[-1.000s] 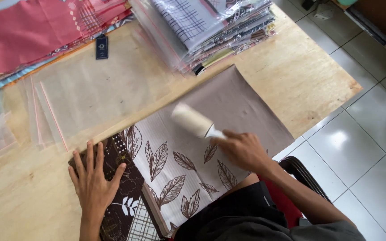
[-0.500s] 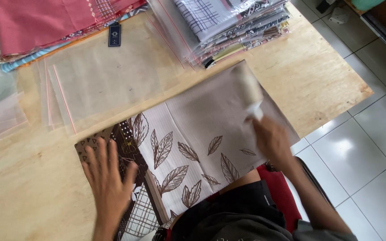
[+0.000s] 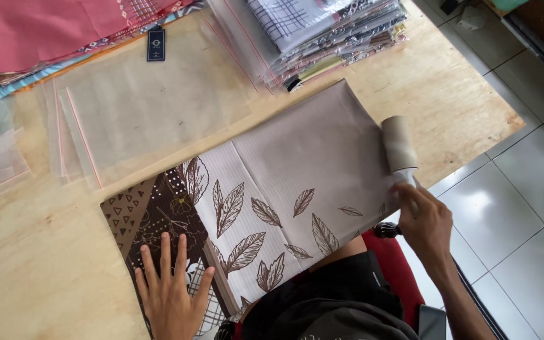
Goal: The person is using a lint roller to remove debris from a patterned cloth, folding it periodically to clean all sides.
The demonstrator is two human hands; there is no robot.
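A folded cloth (image 3: 297,157), taupe with brown leaf prints and a dark brown patterned end, lies flat on the wooden table (image 3: 33,252). My left hand (image 3: 171,289) presses flat, fingers spread, on the dark brown end near the table's front edge. My right hand (image 3: 426,220) grips the handle of a lint roller (image 3: 400,143), whose beige cylinder rests on the cloth's right edge.
Empty clear plastic sleeves (image 3: 146,101) with red seal strips lie behind the cloth. A stack of bagged folded fabrics (image 3: 322,31) stands at the back right, red and pink cloths (image 3: 64,25) at the back left. The table's right edge drops to a tiled floor (image 3: 511,214).
My right hand has rolled the lint roller from the cloth's middle out to its right edge. My left hand has stayed pressed on the dark end.
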